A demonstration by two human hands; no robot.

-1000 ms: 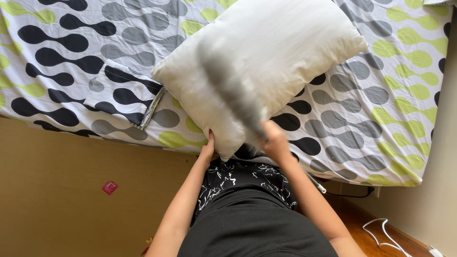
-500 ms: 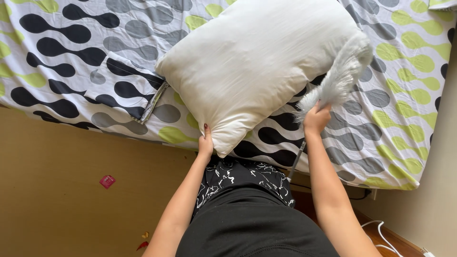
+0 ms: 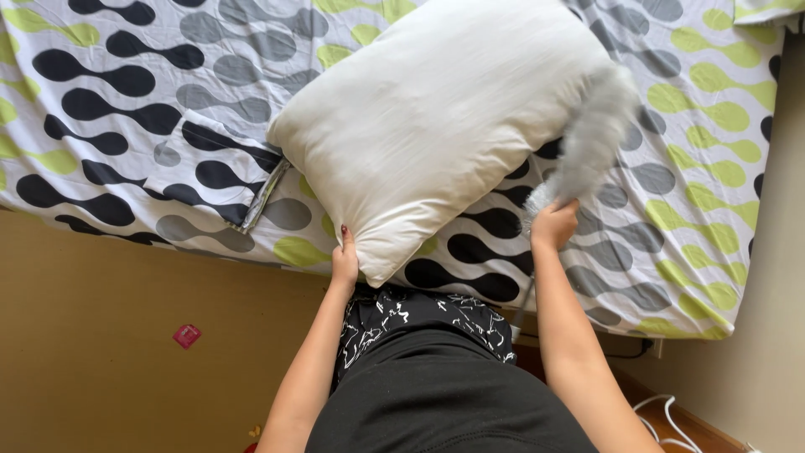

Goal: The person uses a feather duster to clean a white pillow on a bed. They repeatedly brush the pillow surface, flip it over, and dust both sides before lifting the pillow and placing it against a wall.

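A large white pillow (image 3: 444,126) lies tilted on a bed (image 3: 126,126) covered with a sheet of black, grey and green blob shapes. My left hand (image 3: 345,260) grips the pillow's near corner. My right hand (image 3: 553,223) holds a fluffy grey-white duster (image 3: 591,138), blurred by motion, against the pillow's right edge. The duster's thin handle (image 3: 521,306) sticks down below my hand.
A folded piece of the same patterned fabric (image 3: 210,172) lies on the bed left of the pillow. A small pink scrap (image 3: 186,335) is on the tan floor. White cables (image 3: 662,415) lie on the wooden floor at the right, beside a beige wall (image 3: 780,294).
My right hand swept the duster from the pillow's middle out to its right edge. My left hand kept its hold on the pillow's corner.
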